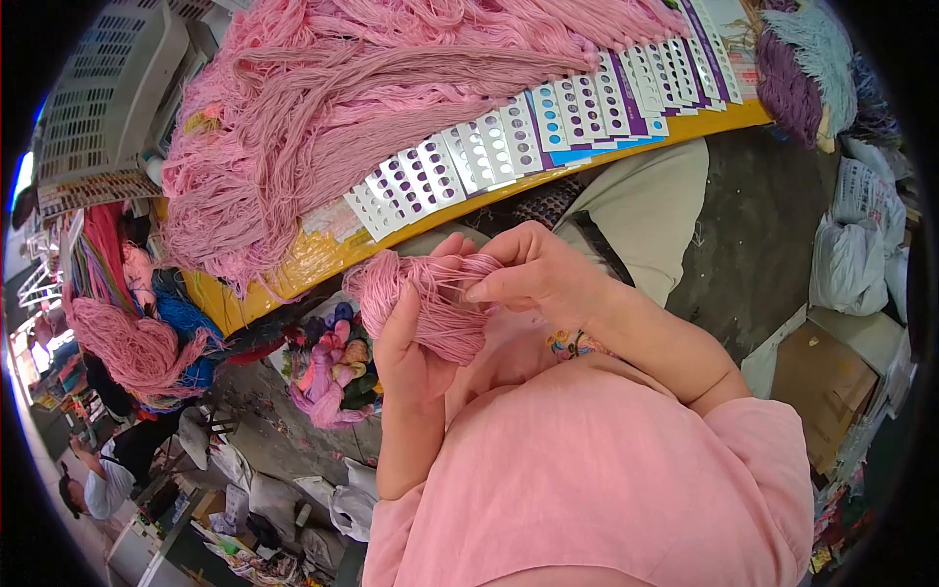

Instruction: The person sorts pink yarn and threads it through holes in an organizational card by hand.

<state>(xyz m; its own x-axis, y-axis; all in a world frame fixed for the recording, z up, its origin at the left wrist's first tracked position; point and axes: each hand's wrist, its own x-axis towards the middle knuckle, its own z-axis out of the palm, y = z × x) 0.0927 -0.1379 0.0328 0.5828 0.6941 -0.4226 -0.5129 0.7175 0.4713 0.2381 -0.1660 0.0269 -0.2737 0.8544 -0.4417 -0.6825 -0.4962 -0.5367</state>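
A bundle of pink thread (430, 311), a looped skein, is held in front of my chest, just off the table's near edge. My left hand (409, 342) is wrapped around it from the left and below, thumb toward me. From the right, my right hand (533, 274) pinches some strands at the skein's upper right side between thumb and fingers. Beyond both hands, long pink hanks (323, 127) lie heaped over the table. White cards with rows of punched holes and coloured dots (421, 181) are lined up along the table's edge.
The yellow table edge (323, 259) runs diagonally ahead. Plastic baskets (108, 108) stand at upper left. More pink thread (137, 342) hangs at left, above a pile of coloured skeins (337, 367). At right are white plastic bags (856, 235) and a cardboard box (822, 382). Another person (112, 470) sits far left.
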